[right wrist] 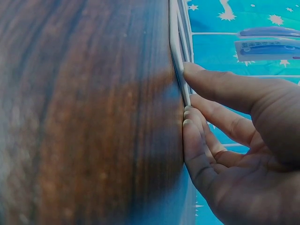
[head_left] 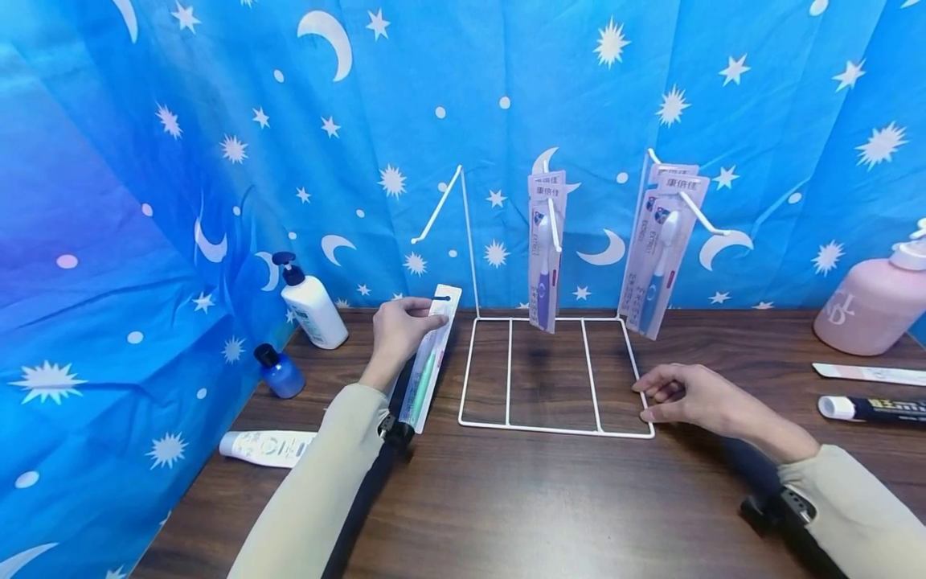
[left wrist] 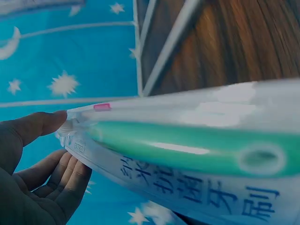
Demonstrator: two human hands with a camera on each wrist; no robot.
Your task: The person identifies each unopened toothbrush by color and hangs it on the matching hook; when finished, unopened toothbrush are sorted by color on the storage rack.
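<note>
My left hand [head_left: 398,334] pinches the top of a packaged green toothbrush [head_left: 427,374] between thumb and fingers, left of the white wire display rack [head_left: 554,430]. The pack slants, its hanging hole upward and its lower end toward me. In the left wrist view the green handle [left wrist: 187,145] lies behind clear plastic. On the right, my right hand [head_left: 687,396] holds the rack's base rail near its front corner, the thumb [right wrist: 220,84] against the wire. Purple toothbrush packs [head_left: 544,265] hang from the middle hook and blue ones [head_left: 660,257] from the right hook; the left hook [head_left: 437,205] is bare.
A white pump bottle [head_left: 316,312], a small blue bottle [head_left: 282,375] and a white tube [head_left: 271,448] are at the left. At the right are a pink pump bottle [head_left: 864,310], a flat pale strip [head_left: 871,373] and a black tube [head_left: 882,408]. A blue curtain hangs behind.
</note>
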